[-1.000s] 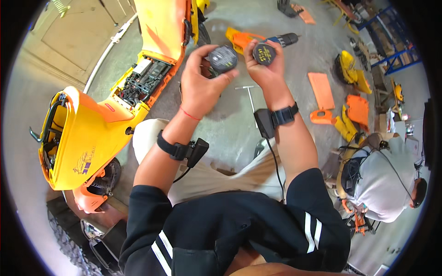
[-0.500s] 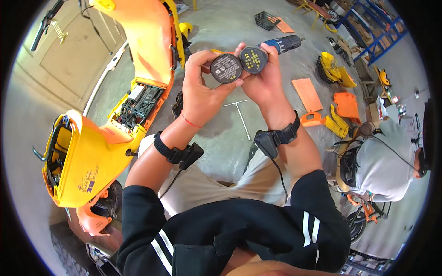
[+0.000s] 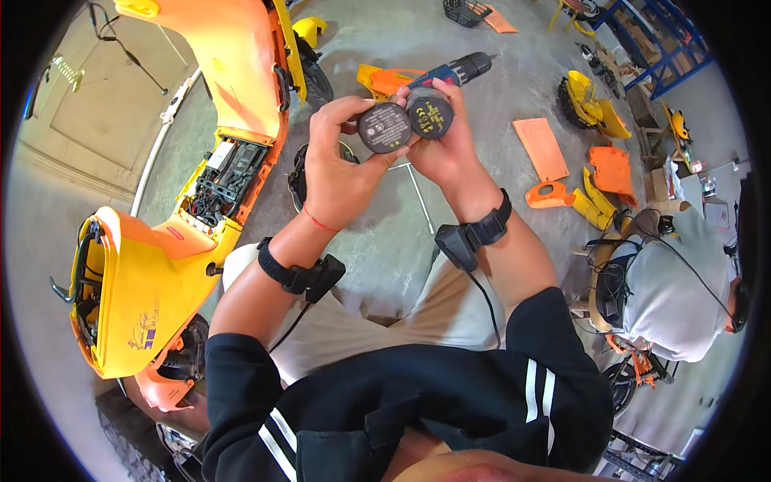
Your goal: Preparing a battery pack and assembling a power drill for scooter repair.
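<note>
My left hand (image 3: 341,165) is closed round a black round-ended block (image 3: 384,128) with printed markings on its face. My right hand (image 3: 448,153) grips a similar black block with yellow print (image 3: 430,117). The two faces are side by side, almost or just touching, turned up toward me; their bodies are hidden by my fingers. Just beyond my hands a blue-and-black cordless drill (image 3: 462,68) lies beside an orange-and-yellow panel (image 3: 379,80). A metal T-handle wrench (image 3: 420,197) is on the floor below my hands, and a dark object (image 3: 299,181) is partly hidden behind my left hand.
A yellow-and-orange scooter (image 3: 152,289) with its electrics exposed stands at my left. Loose orange (image 3: 540,149) and yellow panels (image 3: 593,205) lie at my right. A person in grey (image 3: 675,289) works at far right, near a blue rack (image 3: 650,44). A black basket (image 3: 466,12) sits farther off.
The two round pieces, held apart a second ago, came side by side by half a second ago. Since then both hands have shifted slightly left in view, as has the scene.
</note>
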Available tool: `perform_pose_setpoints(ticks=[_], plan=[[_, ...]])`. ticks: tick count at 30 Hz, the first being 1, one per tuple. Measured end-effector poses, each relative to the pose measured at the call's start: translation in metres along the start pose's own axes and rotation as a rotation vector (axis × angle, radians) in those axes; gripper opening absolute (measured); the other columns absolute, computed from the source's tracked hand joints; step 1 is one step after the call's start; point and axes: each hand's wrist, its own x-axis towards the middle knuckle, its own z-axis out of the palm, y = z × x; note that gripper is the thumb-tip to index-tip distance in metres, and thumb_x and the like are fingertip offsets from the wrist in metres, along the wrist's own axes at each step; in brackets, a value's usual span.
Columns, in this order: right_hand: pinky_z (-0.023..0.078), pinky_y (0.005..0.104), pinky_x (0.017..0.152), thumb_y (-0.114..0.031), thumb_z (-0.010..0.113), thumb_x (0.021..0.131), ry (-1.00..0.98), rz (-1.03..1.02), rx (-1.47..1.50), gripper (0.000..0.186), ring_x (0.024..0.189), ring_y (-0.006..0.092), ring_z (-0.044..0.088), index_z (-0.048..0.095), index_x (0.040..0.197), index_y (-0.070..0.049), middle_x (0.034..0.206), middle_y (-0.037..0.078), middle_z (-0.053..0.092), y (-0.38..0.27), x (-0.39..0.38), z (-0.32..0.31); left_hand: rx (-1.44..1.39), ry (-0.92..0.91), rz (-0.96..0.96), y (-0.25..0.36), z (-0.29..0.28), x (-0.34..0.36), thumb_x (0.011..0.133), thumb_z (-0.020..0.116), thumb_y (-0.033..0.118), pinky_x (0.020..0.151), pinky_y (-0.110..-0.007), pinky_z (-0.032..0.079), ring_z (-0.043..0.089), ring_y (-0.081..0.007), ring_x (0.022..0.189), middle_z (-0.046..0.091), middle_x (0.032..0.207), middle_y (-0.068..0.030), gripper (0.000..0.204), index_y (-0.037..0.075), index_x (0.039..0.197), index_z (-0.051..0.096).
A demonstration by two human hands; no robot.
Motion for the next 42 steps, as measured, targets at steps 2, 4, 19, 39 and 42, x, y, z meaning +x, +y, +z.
perform_pose_setpoints(ticks=[2, 4, 19, 39, 42], plan=[[0.054, 0.0369, 0.087, -0.034, 0.064, 0.087, -0.095, -0.036, -0.092, 0.037, 0.092, 0.0256, 0.064, 0.057, 0.102, -0.001, 0.1, 0.014, 0.064, -0.005, 0.007, -0.002, -0.095, -0.016, -0.053, -0.007, -0.002, 0.004, 0.065, 0.084, -0.009, 0.098, -0.031, 0.048, 0.056, -0.0181, 0.113, 0.054, 0.122, -0.0081, 0.069, 0.004, 0.124, 0.05], [0.054, 0.0376, 0.086, -0.033, 0.064, 0.087, -0.157, -0.091, -0.183, 0.035, 0.09, 0.0256, 0.065, 0.058, 0.101, -0.001, 0.097, 0.014, 0.065, -0.014, 0.011, -0.001, -0.193, -0.035, -0.108, -0.012, -0.001, 0.009, 0.065, 0.083, -0.011, 0.099, -0.032, 0.048, 0.056, -0.0185, 0.114, 0.054, 0.123, -0.0085, 0.069, 0.004, 0.124, 0.049], [0.054, 0.0379, 0.088, -0.027, 0.063, 0.088, -0.114, -0.384, -0.38, 0.039, 0.097, 0.0234, 0.061, 0.054, 0.113, 0.003, 0.103, 0.013, 0.059, -0.056, 0.015, -0.009, -0.486, 0.021, -0.026, -0.017, 0.013, 0.024, 0.069, 0.074, -0.017, 0.105, -0.037, 0.045, 0.053, -0.0245, 0.121, 0.049, 0.13, -0.0159, 0.065, 0.003, 0.122, 0.042], [0.055, 0.0451, 0.087, -0.024, 0.06, 0.09, -0.099, -0.461, -0.542, 0.04, 0.097, 0.0253, 0.063, 0.049, 0.122, -0.004, 0.105, 0.012, 0.06, -0.032, 0.001, -0.002, -1.187, 0.031, -0.476, -0.001, -0.01, 0.013, 0.084, 0.064, 0.001, 0.116, -0.044, 0.036, 0.049, -0.0293, 0.13, 0.053, 0.135, -0.0154, 0.059, 0.007, 0.138, 0.041], [0.055, 0.044, 0.087, -0.025, 0.061, 0.09, -0.085, -0.469, -0.559, 0.042, 0.099, 0.0245, 0.061, 0.049, 0.123, -0.002, 0.107, 0.013, 0.058, -0.03, 0.001, -0.003, -1.434, 0.038, -0.616, -0.004, -0.012, 0.015, 0.091, 0.056, 0.011, 0.107, -0.038, 0.046, 0.053, -0.0265, 0.125, 0.053, 0.133, -0.0132, 0.047, 0.006, 0.135, 0.044]])
